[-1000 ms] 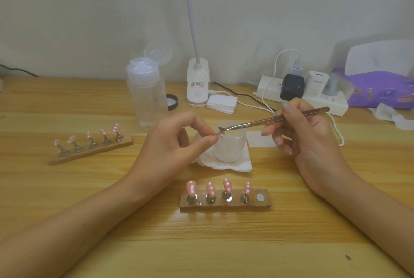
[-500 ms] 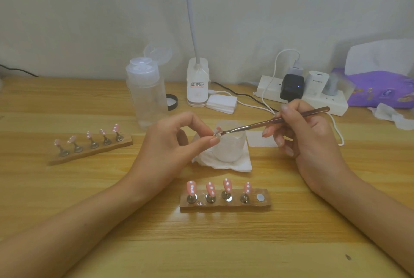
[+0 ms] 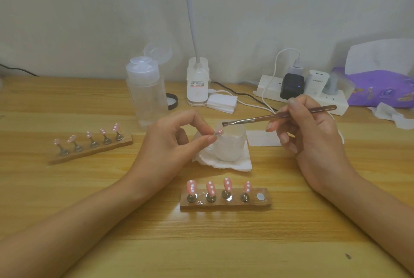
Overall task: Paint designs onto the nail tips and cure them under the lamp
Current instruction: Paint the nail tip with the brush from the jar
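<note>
Pale plain wall stands behind a light wooden table [image 3: 67, 188], which fills most of the view. Beyond the left hand [image 3: 170, 145] stands a tall clear plastic bottle [image 3: 146, 96] with its flip lid open. Further back between the two hands is the white base of a desk lamp [image 3: 198, 84]. Beyond the right hand [image 3: 313, 134] lies a white power strip [image 3: 271, 89] with several chargers in it, and on the outer side of this hand is a purple tissue pack [image 3: 380, 89]. Between the hands a frosted white cup [image 3: 230, 145] sits on a folded white paper towel [image 3: 224, 163]. On the outer side of the left hand lies a long brown wooden holder [image 3: 89, 152] with five pink tips on metal stands. A second brown wooden holder [image 3: 224, 204] lies between the two wrists. It carries four pink tips with white dots, and its right end shows only a round silver magnet [image 3: 260, 197].

The right hand pinches a thin brush with a metallic handle [image 3: 280, 117] between thumb and forefinger, with the other fingers loosely curled below. The left hand pinches a small pink nail tip with white dots [image 3: 220, 131] between thumb and forefinger, in front of the cup's rim.

Half a second ago the bristles were lying at this tip. Now the brush head is a little above and to the right of it, and apart from it. The right hand has gone slightly up and outward. The left hand has kept its place.
</note>
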`<state>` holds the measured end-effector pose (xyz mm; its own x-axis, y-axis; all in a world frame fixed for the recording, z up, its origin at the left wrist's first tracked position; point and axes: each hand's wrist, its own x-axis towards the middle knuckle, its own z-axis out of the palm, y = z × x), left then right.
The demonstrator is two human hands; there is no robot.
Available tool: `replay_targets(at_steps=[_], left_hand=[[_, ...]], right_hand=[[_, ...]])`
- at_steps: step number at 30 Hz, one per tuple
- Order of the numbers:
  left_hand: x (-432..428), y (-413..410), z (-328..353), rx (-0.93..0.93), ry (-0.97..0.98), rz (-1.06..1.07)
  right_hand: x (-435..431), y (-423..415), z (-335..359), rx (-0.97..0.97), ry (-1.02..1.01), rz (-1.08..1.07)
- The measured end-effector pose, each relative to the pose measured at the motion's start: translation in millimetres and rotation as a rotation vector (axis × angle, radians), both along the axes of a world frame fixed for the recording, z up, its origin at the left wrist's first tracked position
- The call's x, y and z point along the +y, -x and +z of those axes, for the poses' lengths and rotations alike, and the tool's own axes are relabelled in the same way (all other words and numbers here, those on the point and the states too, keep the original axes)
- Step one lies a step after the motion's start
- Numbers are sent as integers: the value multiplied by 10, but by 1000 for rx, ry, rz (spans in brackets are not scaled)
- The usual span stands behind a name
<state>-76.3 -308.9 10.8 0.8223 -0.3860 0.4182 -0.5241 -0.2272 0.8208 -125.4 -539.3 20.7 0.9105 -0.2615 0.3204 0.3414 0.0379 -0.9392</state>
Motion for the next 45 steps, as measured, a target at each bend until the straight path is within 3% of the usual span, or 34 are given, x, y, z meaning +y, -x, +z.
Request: replay_targets(at_steps=[8, 32, 45], left_hand=[[-12, -8, -2, -41, -8, -16], [-9, -18, 7, -109, -48, -2], [-17, -1, 20, -100, -35, -8]], right_hand=[[8, -11, -10, 76, 6, -9], [12, 4, 0, 19, 4, 54], [30, 4, 10, 80, 11, 36]])
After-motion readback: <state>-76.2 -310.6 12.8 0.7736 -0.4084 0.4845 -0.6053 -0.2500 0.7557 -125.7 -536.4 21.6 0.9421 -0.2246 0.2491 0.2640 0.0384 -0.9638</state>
